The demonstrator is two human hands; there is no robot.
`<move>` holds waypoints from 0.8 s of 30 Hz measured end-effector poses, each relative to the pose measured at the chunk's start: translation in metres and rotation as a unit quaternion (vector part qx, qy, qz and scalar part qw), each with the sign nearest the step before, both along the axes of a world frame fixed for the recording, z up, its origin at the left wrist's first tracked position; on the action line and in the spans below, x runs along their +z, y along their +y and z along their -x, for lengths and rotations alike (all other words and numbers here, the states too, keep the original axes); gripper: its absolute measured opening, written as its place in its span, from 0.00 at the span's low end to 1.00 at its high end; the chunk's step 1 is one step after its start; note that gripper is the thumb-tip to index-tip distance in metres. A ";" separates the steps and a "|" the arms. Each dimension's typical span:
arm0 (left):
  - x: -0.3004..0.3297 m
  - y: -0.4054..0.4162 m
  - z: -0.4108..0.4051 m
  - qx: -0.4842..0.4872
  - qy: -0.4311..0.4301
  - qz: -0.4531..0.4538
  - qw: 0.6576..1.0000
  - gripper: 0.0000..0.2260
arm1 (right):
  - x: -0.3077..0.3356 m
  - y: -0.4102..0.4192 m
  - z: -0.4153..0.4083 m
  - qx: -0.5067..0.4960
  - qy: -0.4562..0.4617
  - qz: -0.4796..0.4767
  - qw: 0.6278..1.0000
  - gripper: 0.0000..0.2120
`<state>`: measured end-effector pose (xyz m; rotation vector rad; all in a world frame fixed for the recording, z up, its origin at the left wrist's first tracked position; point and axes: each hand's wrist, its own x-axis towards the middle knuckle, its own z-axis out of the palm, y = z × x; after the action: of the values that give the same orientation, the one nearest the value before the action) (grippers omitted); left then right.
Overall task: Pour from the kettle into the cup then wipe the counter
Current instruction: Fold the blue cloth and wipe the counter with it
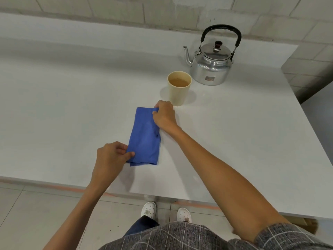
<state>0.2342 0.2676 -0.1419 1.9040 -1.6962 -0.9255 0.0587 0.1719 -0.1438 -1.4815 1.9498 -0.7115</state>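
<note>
1. My left hand pinches the near left corner of the folded blue cloth, lying mid-worktop.
2. My right hand grips its far right corner.
3. The beige cup, holding brownish liquid, stands just beyond; the metal kettle sits toward the far right corner.

Plain, unfinished utility room set up as a makeshift kitchen corner, bare grey block wall, wide white desk, metal kettle beside a cup of tea, pale tiled floor
</note>
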 end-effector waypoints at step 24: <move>0.024 -0.014 0.004 0.017 -0.036 0.064 0.997 0.13 | 0.009 0.038 0.061 -0.016 -0.116 0.029 0.993 0.04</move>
<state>0.2305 0.2532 -0.1182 1.8957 -1.7160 -0.7262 -0.0023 0.2102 -0.1349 -1.3387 1.7917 -0.9192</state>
